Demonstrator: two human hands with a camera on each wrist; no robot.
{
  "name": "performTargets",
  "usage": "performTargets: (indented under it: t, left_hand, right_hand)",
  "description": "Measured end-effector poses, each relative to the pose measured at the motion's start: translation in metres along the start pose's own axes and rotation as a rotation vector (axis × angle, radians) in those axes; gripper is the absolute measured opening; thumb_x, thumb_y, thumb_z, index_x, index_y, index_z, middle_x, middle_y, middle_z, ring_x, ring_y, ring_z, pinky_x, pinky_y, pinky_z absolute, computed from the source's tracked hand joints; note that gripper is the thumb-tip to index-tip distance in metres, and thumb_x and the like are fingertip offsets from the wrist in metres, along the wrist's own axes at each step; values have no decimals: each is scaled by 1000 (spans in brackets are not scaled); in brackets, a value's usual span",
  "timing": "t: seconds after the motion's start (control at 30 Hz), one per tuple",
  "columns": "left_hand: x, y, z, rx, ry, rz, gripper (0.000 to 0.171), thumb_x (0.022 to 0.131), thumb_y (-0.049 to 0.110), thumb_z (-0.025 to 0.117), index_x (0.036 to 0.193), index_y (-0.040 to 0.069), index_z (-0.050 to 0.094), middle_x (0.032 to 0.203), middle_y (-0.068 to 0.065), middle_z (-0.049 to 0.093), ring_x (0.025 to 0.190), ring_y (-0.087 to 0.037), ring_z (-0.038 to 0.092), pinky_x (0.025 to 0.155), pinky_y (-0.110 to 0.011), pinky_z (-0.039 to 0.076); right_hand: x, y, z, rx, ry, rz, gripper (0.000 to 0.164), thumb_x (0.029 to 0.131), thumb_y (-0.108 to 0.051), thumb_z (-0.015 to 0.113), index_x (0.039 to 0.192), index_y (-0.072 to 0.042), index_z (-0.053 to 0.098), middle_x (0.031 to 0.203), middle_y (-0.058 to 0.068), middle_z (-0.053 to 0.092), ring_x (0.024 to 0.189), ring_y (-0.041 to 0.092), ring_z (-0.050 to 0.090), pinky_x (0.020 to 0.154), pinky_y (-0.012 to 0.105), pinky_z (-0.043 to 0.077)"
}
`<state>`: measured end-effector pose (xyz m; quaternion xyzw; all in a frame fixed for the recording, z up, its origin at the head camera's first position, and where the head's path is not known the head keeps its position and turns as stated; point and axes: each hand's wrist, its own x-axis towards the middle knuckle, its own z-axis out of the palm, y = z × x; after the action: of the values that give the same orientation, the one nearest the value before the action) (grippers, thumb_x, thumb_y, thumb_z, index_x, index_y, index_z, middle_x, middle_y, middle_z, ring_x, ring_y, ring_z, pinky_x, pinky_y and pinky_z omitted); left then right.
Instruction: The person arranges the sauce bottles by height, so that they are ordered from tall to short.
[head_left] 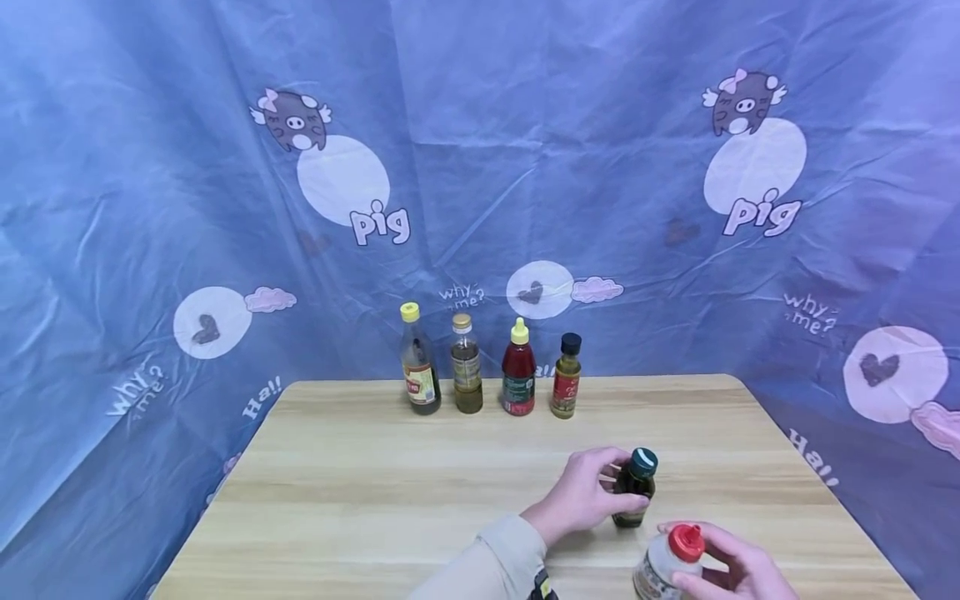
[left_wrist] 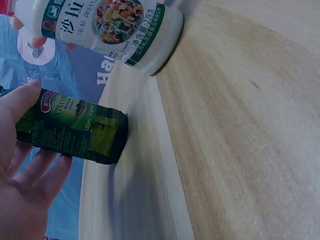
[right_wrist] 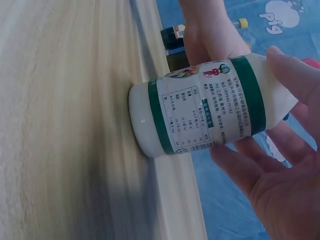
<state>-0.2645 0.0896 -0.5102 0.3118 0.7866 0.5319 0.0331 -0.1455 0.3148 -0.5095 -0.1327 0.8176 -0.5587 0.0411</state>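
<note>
My left hand (head_left: 585,492) holds a small dark green olive oil bottle (head_left: 639,482) with a green cap, thumb on one side and fingers on the other. In the left wrist view the olive oil bottle (left_wrist: 80,127) shows its label, its base at the wooden tabletop. Nearer the front right, my right hand (head_left: 742,565) grips a white salad dressing squeeze bottle (head_left: 658,567) with a red cap. The right wrist view shows the salad dressing bottle (right_wrist: 200,107) upright on or just above the table, thumb and fingers around its upper part.
Along the back of the wooden table (head_left: 360,483) stand a yellow-capped dark sauce bottle (head_left: 420,375), a tan-capped bottle (head_left: 467,375), a red sauce squeeze bottle (head_left: 519,375) and a black-capped oil bottle (head_left: 566,387). A blue printed cloth (head_left: 465,167) hangs behind and at both sides.
</note>
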Motion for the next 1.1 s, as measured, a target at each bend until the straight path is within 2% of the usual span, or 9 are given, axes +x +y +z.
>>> performTargets:
  t: [0.13,0.27,0.43,0.57,0.63,0.73,0.8,0.93,1.1]
  left_hand:
    - [4,2,1,17,0,5,49,86,19,90,130,14,70,124,5,72,97,3,67,81,-10,56]
    - [3,2,3,25,0,-7,49,85,19,90,130,13,70,124,6,71,97,3,66,80,-9,55]
    - [0,0,5,30,7,-1,49,86,20,90,130,13,70,123,6,71,97,4,66,80,-9,55]
    - [1,-3,6,29,10,18,48,86,19,90,129,12,70,122,5,72,95,4,66,80,-10,56]
    - [1,-4,6,24,12,24,48,85,18,90,128,11,70,121,5,72,94,5,66,80,-10,56]
    - [2,-3,5,14,8,17,47,85,17,90,128,11,71,120,5,72,94,5,66,79,-9,56]
    - [1,-3,5,4,-1,2,47,86,17,89,129,12,70,120,6,72,94,5,66,79,-9,56]
    - [0,-2,3,-9,-24,-18,47,88,19,88,131,13,69,122,8,71,96,4,66,80,-10,56]
    - [-1,-2,1,-3,-25,-7,47,88,19,87,131,13,70,122,8,72,97,4,66,81,-9,55]
  right_hand:
    - [1,-5,-2,-22,17,23,45,97,-6,74,136,9,58,119,-20,71,103,2,68,81,35,66]
    - [1,-7,-3,63,-2,64,46,98,-5,72,138,10,56,118,-17,73,102,10,70,82,34,66]
    - [0,-12,-9,155,-11,62,37,99,-1,69,136,-2,64,117,-17,73,98,17,74,81,33,66]
    - [2,-23,-20,24,52,-102,40,93,9,71,130,-6,69,115,-19,73,94,11,73,74,28,66]
    - [3,-32,-26,-34,102,-240,47,87,18,71,126,-7,71,115,-16,75,94,7,73,70,27,65]
    - [9,-50,-37,-39,118,-424,55,79,30,69,126,1,68,120,-8,76,99,6,73,71,26,65]
    - [13,-64,-45,-55,129,-494,55,76,33,69,124,6,67,123,-5,76,101,6,74,74,24,65]
    - [22,-90,-60,-127,193,-538,54,74,34,70,123,11,65,122,-4,76,99,5,75,78,21,63]
    - [42,-108,-77,-200,300,-512,53,75,31,73,124,12,65,117,-9,77,92,2,75,78,16,61]
